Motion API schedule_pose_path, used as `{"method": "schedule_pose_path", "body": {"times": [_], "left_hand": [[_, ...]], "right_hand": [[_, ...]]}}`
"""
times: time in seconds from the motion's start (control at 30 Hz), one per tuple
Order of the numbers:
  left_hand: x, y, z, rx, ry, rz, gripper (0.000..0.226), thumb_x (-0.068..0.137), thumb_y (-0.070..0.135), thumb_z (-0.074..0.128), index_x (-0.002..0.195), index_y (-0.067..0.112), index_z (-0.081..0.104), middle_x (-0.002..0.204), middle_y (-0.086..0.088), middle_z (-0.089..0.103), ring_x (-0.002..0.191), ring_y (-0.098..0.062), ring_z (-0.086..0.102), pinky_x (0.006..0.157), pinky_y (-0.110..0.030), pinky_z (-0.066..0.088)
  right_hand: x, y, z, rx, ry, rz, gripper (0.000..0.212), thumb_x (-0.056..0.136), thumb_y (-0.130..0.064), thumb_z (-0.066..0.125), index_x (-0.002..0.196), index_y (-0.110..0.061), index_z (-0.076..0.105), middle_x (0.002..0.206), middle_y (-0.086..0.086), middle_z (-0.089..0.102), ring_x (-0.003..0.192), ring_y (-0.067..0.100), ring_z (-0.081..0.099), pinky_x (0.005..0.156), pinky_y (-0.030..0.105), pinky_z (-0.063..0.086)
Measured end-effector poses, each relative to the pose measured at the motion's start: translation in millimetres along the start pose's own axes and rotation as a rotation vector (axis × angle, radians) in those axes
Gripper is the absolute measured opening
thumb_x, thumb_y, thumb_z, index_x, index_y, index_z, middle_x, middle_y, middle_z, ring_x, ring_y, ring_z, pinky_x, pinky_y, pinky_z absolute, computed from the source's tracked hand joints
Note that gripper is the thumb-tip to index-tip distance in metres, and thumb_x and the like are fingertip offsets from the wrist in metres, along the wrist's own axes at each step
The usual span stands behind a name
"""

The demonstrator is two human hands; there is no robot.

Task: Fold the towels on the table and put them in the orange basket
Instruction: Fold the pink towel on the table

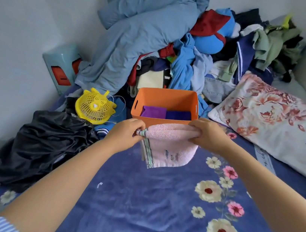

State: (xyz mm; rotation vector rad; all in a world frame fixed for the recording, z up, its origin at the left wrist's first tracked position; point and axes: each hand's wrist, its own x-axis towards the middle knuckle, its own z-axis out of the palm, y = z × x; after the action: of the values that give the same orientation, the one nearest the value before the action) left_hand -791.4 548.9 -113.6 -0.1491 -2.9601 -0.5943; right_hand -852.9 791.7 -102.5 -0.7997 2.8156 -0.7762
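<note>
Now holding a folded pink towel point(167, 145) up off the bed point(136, 202), just at 6 o'clock of the basket point(167, 98). Left hand point(124, 133) pinching its striped end, right hand point(207, 134) gripping the other end, fingers curled round the fold, likely keeping it flat for lowering in. Two purple towels point(166, 113) already lying inside. Yellow fan point(95, 105) sitting at 9 o'clock of the basket.

Soft, even daylight is filling the scene; shadows are staying faint, and wide-angle distortion is bending the edges
</note>
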Motion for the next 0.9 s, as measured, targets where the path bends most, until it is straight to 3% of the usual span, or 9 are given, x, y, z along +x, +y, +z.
{"method": "schedule_pose_path", "body": {"times": [0.07, 0.13, 0.3, 0.47, 0.57, 0.67, 0.73, 0.8, 0.9], "left_hand": [[48.6, -12.4, 5.6, -0.012, -0.01, -0.023, 0.014, 0.081, 0.012, 0.066, 0.092, 0.007, 0.058, 0.085, 0.005, 0.048, 0.075, -0.016, 0.044, 0.062, -0.025, 0.031], [87.8, -21.5, 10.4, -0.038, -0.013, -0.062, 0.012, 0.082, 0.012, 0.064, 0.087, 0.013, 0.054, 0.086, 0.005, 0.049, 0.076, -0.018, 0.047, 0.065, -0.028, 0.035], [175.3, -46.2, 25.2, -0.146, 0.04, -0.158, 0.029, 0.086, 0.009, 0.058, 0.077, 0.027, 0.038, 0.065, 0.012, 0.042, 0.067, -0.018, 0.046, 0.062, -0.031, 0.035], [267.8, -79.4, 46.9, -0.227, 0.082, -0.182, 0.014, 0.086, 0.007, 0.057, 0.088, 0.017, 0.047, 0.076, -0.005, 0.052, 0.069, -0.021, 0.048, 0.062, -0.029, 0.034], [318.4, -104.5, 72.3, -0.315, 0.017, -0.195, 0.011, 0.087, 0.005, 0.056, 0.093, 0.011, 0.05, 0.078, 0.002, 0.048, 0.07, -0.017, 0.045, 0.057, -0.022, 0.029], [361.9, -129.6, 106.8, -0.447, -0.105, -0.254, 0.011, 0.089, 0.006, 0.055, 0.096, 0.011, 0.048, 0.077, 0.007, 0.047, 0.075, -0.013, 0.044, 0.053, -0.01, 0.035], [380.6, -145.0, 131.1, -0.538, -0.195, -0.316, 0.017, 0.089, 0.009, 0.056, 0.104, 0.011, 0.049, 0.09, 0.006, 0.049, 0.087, -0.01, 0.045, 0.065, -0.006, 0.036], [396.5, -165.7, 165.0, -0.628, -0.295, -0.417, 0.028, 0.089, 0.01, 0.056, 0.116, 0.007, 0.048, 0.1, 0.002, 0.047, 0.094, -0.009, 0.046, 0.08, -0.019, 0.042], [408.2, -189.0, 217.5, -0.735, -0.41, -0.58, 0.031, 0.09, 0.007, 0.055, 0.12, 0.003, 0.046, 0.089, -0.005, 0.05, 0.083, -0.014, 0.053, 0.076, -0.033, 0.052]], "right_hand": [[45.5, 17.4, -4.9, 0.024, 0.004, 0.011, 0.04, 0.076, -0.005, 0.066, 0.116, -0.004, 0.059, 0.112, 0.015, 0.058, 0.102, 0.026, 0.053, 0.085, 0.027, 0.038], [82.0, 28.4, -7.8, 0.041, 0.041, 0.023, 0.035, 0.077, -0.001, 0.063, 0.111, -0.002, 0.061, 0.109, 0.017, 0.059, 0.103, 0.03, 0.054, 0.085, 0.035, 0.041], [169.0, 55.2, -8.7, 0.1, 0.202, 0.054, 0.041, 0.078, 0.006, 0.056, 0.119, 0.0, 0.057, 0.115, 0.019, 0.055, 0.105, 0.033, 0.054, 0.082, 0.035, 0.043], [257.5, 92.4, -2.9, 0.098, 0.262, 0.081, 0.045, 0.078, 0.008, 0.054, 0.122, 0.0, 0.055, 0.115, 0.02, 0.055, 0.104, 0.035, 0.055, 0.082, 0.031, 0.041], [299.8, 121.5, 11.8, 0.075, 0.244, 0.153, 0.045, 0.079, 0.006, 0.054, 0.124, -0.002, 0.053, 0.12, 0.019, 0.055, 0.108, 0.034, 0.053, 0.083, 0.029, 0.037], [338.5, 156.2, 33.8, 0.058, 0.181, 0.212, 0.046, 0.081, 0.003, 0.054, 0.127, -0.004, 0.05, 0.124, 0.018, 0.054, 0.112, 0.034, 0.051, 0.08, 0.025, 0.033], [357.1, 176.2, 50.7, 0.042, 0.082, 0.276, 0.045, 0.082, 0.002, 0.051, 0.127, -0.006, 0.049, 0.121, 0.018, 0.055, 0.107, 0.034, 0.053, 0.076, 0.029, 0.035], [378.7, 198.5, 75.8, 0.024, -0.059, 0.345, 0.042, 0.081, 0.002, 0.048, 0.122, -0.008, 0.053, 0.113, 0.019, 0.057, 0.097, 0.032, 0.053, 0.07, 0.026, 0.034], [404.1, 227.6, 111.5, -0.025, -0.276, 0.42, 0.038, 0.082, 0.001, 0.045, 0.116, -0.009, 0.057, 0.111, 0.017, 0.06, 0.092, 0.027, 0.051, 0.067, 0.025, 0.033]]}}
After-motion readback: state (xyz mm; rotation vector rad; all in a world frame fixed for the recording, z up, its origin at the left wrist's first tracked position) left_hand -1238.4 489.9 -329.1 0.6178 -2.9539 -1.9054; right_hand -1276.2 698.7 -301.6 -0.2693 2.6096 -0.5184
